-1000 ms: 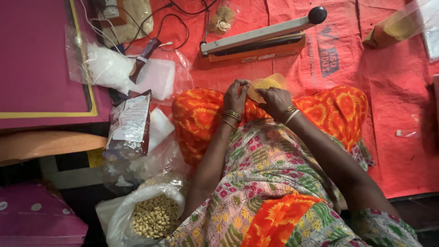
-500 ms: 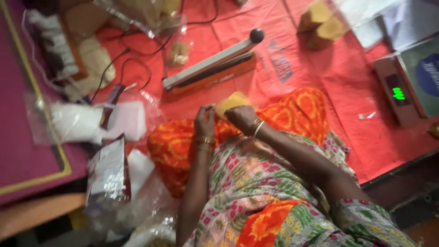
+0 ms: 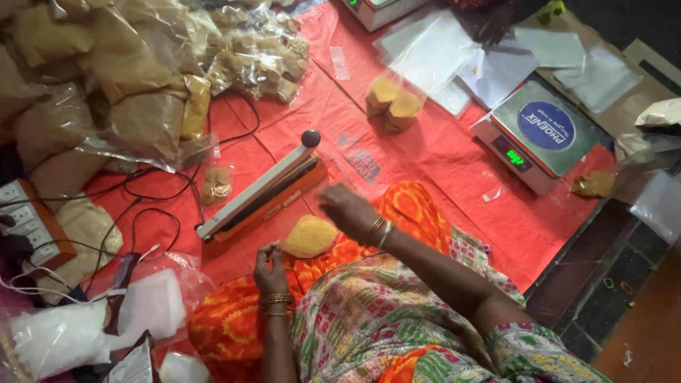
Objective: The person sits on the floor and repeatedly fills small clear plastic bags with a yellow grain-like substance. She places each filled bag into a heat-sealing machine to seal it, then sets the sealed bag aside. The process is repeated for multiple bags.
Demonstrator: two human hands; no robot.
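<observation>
My left hand pinches the edge of a small clear pouch of yellow grain, which rests on my orange-clad knee. My right hand hovers just right of the pouch, fingers loosely spread, holding nothing, close to the orange heat sealer with its long white arm and black knob. Bangles sit on both wrists.
A digital scale stands at the right on the red mat. Two filled yellow pouches lie beyond the sealer, with empty clear bags behind. Large sacks of packed goods fill the top left. A power strip and cables lie left.
The view has swung right and up, bringing the scale and sacks into sight. My right hand has let go of the pouch and moved right; my left hand still holds it.
</observation>
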